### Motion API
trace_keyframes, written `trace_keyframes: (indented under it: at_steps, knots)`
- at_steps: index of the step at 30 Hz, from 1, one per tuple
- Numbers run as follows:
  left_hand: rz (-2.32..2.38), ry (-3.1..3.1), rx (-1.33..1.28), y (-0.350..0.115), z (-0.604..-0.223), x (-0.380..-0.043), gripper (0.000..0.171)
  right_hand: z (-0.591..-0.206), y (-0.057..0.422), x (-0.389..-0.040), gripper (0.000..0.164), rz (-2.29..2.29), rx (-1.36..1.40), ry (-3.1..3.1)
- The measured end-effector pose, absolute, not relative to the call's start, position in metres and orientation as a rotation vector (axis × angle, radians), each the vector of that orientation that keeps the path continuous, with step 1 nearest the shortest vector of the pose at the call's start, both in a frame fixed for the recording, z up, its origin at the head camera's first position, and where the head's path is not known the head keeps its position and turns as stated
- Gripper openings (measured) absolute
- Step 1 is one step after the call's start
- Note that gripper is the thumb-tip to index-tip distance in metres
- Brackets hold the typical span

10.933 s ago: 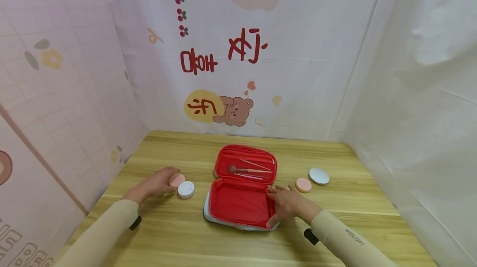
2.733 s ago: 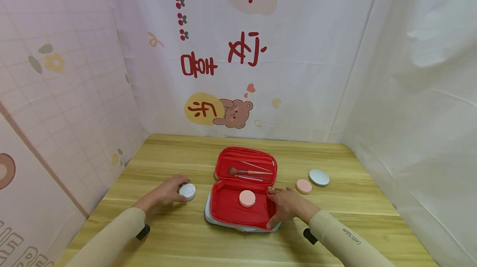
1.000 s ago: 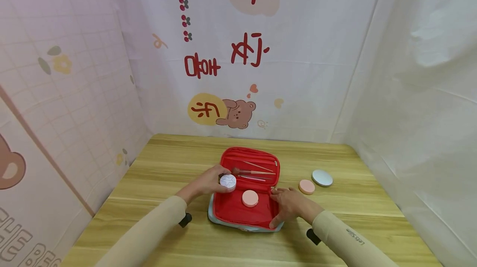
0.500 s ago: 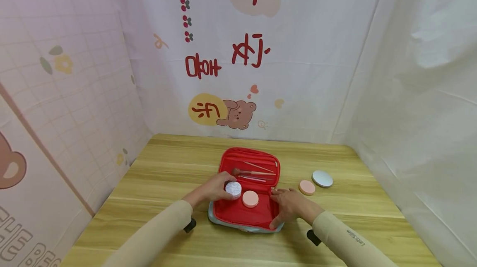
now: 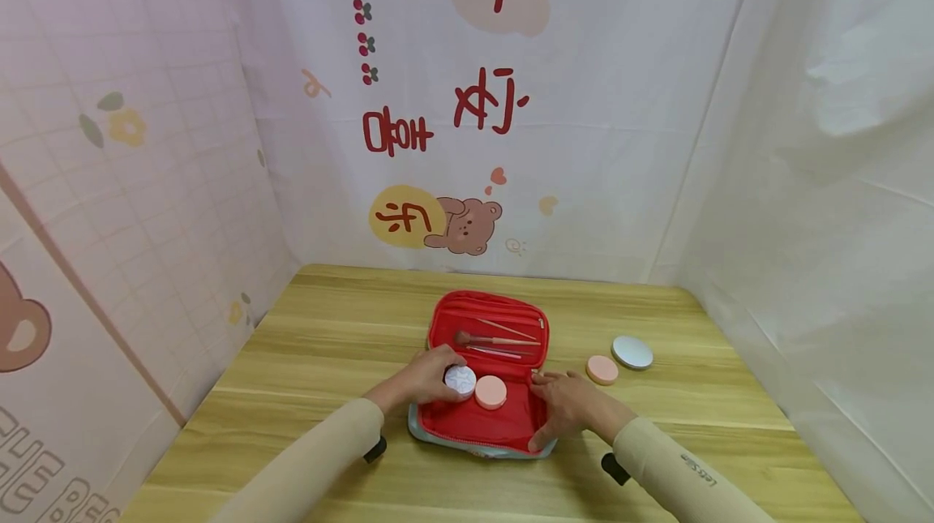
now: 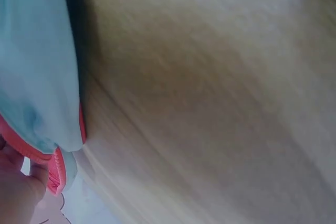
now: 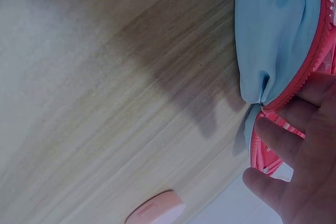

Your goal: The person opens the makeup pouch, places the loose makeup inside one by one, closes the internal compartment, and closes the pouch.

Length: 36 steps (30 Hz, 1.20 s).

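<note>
My left hand [image 5: 430, 379] grips a round white compact [image 5: 460, 382] with a patterned lid, low in the left part of the red-lined makeup bag [image 5: 477, 428]. Right beside it in the bag lies a round pink compact [image 5: 490, 392]. My right hand [image 5: 569, 405] rests on the bag's right edge, fingers spread toward the hinge and thumb at the front corner. In the right wrist view, fairly straight fingers [image 7: 278, 140] touch the red zipper edge of the light blue bag [image 7: 273, 35]. The left wrist view shows only part of the left hand [image 6: 18, 187]; the compact is hidden there.
A makeup brush [image 5: 496, 340] and several thin tools lie in the bag's raised lid [image 5: 485, 310]. On the wooden table [image 5: 350, 304], right of the bag, sit another pink compact [image 5: 601, 370] and a silvery round case [image 5: 632, 352]. Cloth walls [image 5: 598, 182] stand behind and beside the table.
Earlier, my left hand put a pink compact into the bag, then took the white compact from the table's left. It has since lowered it beside the pink one. My right hand stays put.
</note>
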<state>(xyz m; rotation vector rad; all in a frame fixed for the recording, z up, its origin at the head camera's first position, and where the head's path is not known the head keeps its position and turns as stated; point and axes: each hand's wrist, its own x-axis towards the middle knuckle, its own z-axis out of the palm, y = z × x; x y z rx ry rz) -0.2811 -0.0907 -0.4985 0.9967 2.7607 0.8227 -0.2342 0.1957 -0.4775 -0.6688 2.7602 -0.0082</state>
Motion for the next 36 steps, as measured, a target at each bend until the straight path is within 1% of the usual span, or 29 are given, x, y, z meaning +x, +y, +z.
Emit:
trace_keyframes:
  at_steps: [13, 22, 30, 36]
  knots:
    - [0.643, 2.824, 1.06, -0.089, -0.499, -0.28, 0.051, -0.478, 0.195, -0.234, 0.1, -0.014, -0.693, 2.77]
    - [0.665, 2.83, 1.123, -0.099, -0.495, -0.275, 0.061, -0.477, 0.194, -0.233, 0.1, -0.013, -0.676, 2.767]
    - [0.745, 2.771, 1.119, -0.118, -0.491, -0.267, 0.051, -0.477, 0.194, -0.232, 0.1, -0.019, -0.671, 2.773]
    - [0.753, 2.73, 1.102, -0.13, -0.483, -0.257, 0.052, -0.476, 0.195, -0.232, 0.1, -0.05, -0.675, 2.769]
